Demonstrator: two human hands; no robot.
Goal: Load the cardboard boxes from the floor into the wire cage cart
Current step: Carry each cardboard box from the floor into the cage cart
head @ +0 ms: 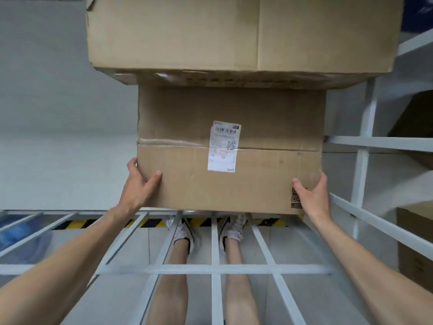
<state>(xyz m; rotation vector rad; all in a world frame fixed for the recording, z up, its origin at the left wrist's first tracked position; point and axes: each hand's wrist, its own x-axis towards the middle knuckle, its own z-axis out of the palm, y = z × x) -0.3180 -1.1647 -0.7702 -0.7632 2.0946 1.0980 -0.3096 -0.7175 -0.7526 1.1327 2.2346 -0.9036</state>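
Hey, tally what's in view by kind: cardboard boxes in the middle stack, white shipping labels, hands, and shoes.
Brown cardboard boxes in the middle stack: 2, the labelled box and the larger box
White shipping label: 1
Hands: 2, left hand and right hand, both gripping the labelled box
White-and-black shoes: 2
Total: 7

Bare forearms point(77, 249), bare left hand point(140, 186) and right hand point(312, 195). Lower legs point(172, 292) bare. Pale pinkish-white sneakers point(185, 231), black curved side marks, black at the ankle openings.
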